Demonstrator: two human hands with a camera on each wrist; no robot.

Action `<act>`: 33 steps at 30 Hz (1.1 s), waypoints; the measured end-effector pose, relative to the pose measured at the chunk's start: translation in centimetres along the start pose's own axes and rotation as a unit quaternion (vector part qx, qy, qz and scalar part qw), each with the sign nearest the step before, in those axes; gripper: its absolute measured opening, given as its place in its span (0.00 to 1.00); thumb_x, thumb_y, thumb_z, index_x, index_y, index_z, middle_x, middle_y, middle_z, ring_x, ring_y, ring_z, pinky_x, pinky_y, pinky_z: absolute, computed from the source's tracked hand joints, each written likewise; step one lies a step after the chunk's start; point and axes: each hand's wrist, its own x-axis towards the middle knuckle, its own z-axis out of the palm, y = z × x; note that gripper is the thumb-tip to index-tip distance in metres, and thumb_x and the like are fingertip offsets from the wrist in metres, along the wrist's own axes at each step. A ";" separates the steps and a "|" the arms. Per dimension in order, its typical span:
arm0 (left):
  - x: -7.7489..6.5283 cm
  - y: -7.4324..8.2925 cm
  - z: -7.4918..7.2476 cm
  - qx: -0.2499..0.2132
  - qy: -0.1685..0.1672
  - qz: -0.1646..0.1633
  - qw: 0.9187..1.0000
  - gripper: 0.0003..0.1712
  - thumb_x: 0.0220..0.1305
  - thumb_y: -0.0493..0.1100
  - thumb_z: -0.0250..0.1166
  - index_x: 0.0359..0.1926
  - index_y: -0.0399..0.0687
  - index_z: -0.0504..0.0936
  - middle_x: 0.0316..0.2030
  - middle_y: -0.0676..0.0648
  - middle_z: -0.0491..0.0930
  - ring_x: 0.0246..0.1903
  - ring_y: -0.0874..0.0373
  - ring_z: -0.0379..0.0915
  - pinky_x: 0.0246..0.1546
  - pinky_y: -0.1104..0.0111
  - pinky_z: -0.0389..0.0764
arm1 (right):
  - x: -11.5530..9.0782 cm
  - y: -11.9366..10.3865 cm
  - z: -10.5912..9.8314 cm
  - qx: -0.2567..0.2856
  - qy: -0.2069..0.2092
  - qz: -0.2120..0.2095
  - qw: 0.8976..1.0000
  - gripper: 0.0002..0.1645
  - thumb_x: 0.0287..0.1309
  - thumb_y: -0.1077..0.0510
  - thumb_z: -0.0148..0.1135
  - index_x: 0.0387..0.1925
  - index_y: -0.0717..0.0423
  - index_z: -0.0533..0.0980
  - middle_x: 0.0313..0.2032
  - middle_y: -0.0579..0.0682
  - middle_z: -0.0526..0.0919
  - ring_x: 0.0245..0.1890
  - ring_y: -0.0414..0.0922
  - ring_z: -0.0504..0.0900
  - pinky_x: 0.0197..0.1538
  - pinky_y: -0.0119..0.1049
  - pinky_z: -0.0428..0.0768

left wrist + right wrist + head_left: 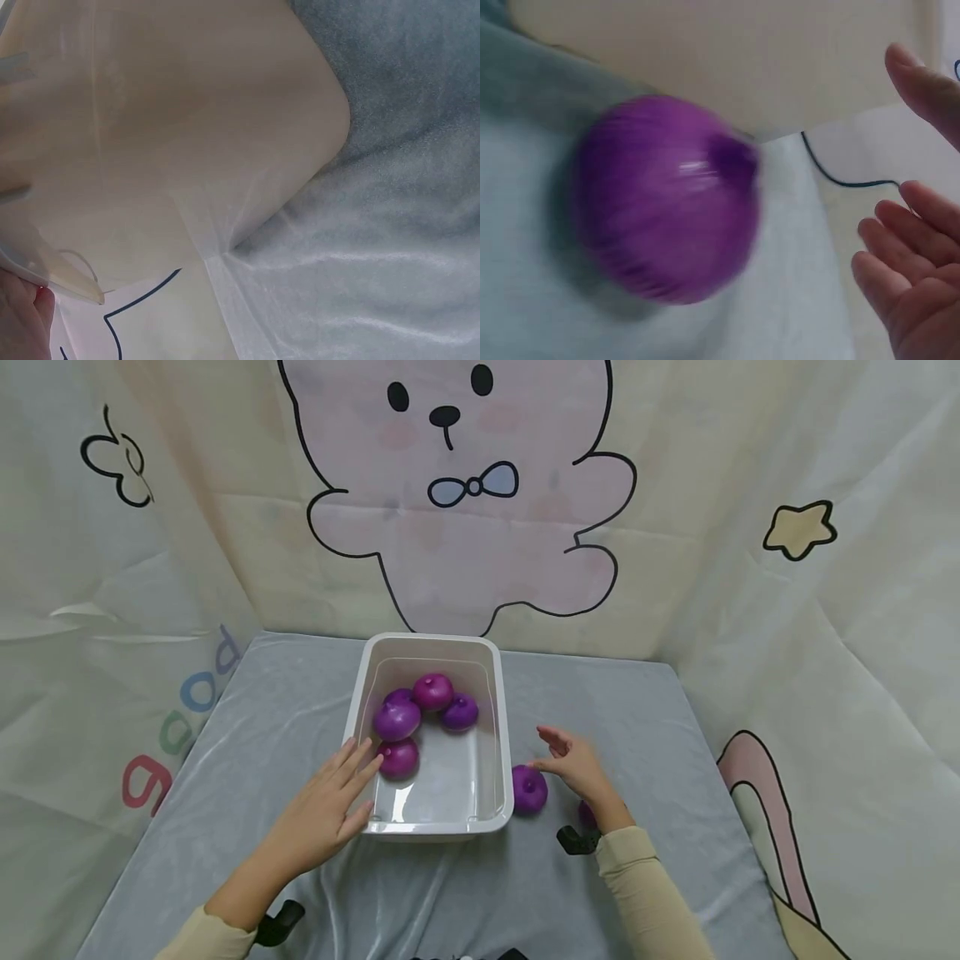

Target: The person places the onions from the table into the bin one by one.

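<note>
A light grey plastic bin stands in the head view with several purple onions grouped toward its left and back. My left hand lies along the bin's left front rim, fingers straight, overlapping the nearest onion at the fingertips. Just outside the right wall sits another onion. Beside and slightly above it is my right hand, thumb and fingers spread. The right wrist view shows that onion apart from the fingers, the palm holding nothing. Part of a further onion shows behind my right wrist.
A grey-blue cloth covers the table. Printed curtains hang close around its back and sides. Dark wrist-camera mounts jut from both wrists. A small dark object shows at the bottom edge.
</note>
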 end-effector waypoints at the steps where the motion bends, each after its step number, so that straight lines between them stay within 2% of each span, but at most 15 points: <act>1: 0.0 0.0 0.0 0.000 0.001 -0.001 1.000 0.32 0.68 0.49 0.59 0.70 0.42 0.69 0.73 0.38 0.63 0.73 0.37 0.55 0.75 0.78 0.28 | -0.2 0.3 0.1 0.000 -0.006 0.006 1.000 0.50 0.48 0.57 0.78 0.70 0.63 0.65 0.71 0.63 0.66 0.74 0.56 0.63 0.75 0.48 0.62; 6: -0.1 -0.1 0.1 -0.003 0.001 -0.006 1.000 0.32 0.69 0.49 0.59 0.70 0.41 0.69 0.73 0.38 0.63 0.73 0.37 0.55 0.75 0.79 0.26 | -1.1 2.0 0.7 -0.013 -0.043 0.033 0.998 0.55 0.46 0.57 0.79 0.73 0.62 0.61 0.73 0.64 0.62 0.75 0.59 0.60 0.74 0.52 0.61; 10: -0.1 -0.1 0.1 -0.003 -0.002 -0.009 1.000 0.32 0.69 0.50 0.58 0.70 0.42 0.69 0.73 0.38 0.63 0.73 0.37 0.55 0.74 0.79 0.26 | -1.5 3.2 1.2 -0.010 -0.051 0.043 0.998 0.57 0.45 0.56 0.80 0.73 0.62 0.60 0.73 0.63 0.62 0.76 0.58 0.58 0.75 0.52 0.59; 16: -0.3 -0.1 0.0 -0.003 -0.004 -0.010 1.000 0.32 0.69 0.50 0.58 0.70 0.41 0.69 0.73 0.38 0.63 0.73 0.36 0.55 0.74 0.79 0.25 | -1.7 4.9 2.2 0.009 -0.034 0.047 0.998 0.56 0.42 0.59 0.81 0.71 0.63 0.63 0.72 0.63 0.65 0.75 0.58 0.59 0.75 0.51 0.59; 23: -0.4 -0.1 -0.1 -0.002 -0.002 -0.005 1.000 0.32 0.70 0.50 0.57 0.70 0.42 0.69 0.73 0.38 0.64 0.74 0.38 0.54 0.75 0.78 0.26 | -1.7 6.0 3.0 -0.004 0.000 0.075 0.997 0.52 0.42 0.56 0.82 0.70 0.53 0.68 0.72 0.58 0.66 0.73 0.58 0.64 0.73 0.54 0.65; 26: -0.2 -0.1 -0.1 -0.001 0.001 0.002 1.000 0.32 0.71 0.51 0.56 0.71 0.42 0.69 0.72 0.37 0.64 0.74 0.37 0.54 0.75 0.79 0.26 | -1.3 5.3 2.2 -0.004 0.013 0.069 0.998 0.52 0.44 0.55 0.80 0.71 0.55 0.67 0.71 0.60 0.68 0.72 0.59 0.65 0.73 0.56 0.65; 28: -0.1 -0.1 -0.1 -0.003 0.004 0.006 1.000 0.32 0.71 0.51 0.55 0.70 0.41 0.69 0.72 0.36 0.64 0.73 0.36 0.55 0.75 0.79 0.25 | -0.7 3.9 1.0 -0.005 0.017 0.056 0.998 0.51 0.47 0.55 0.79 0.72 0.57 0.65 0.70 0.62 0.69 0.73 0.60 0.64 0.74 0.58 0.61; 33: -0.1 -0.1 -0.1 -0.007 0.010 0.006 1.000 0.31 0.73 0.52 0.53 0.70 0.41 0.69 0.72 0.36 0.65 0.72 0.35 0.56 0.74 0.79 0.26 | 1.8 -2.3 -2.6 -0.019 0.035 0.003 0.999 0.52 0.49 0.54 0.77 0.74 0.56 0.61 0.72 0.60 0.66 0.75 0.58 0.59 0.75 0.62 0.55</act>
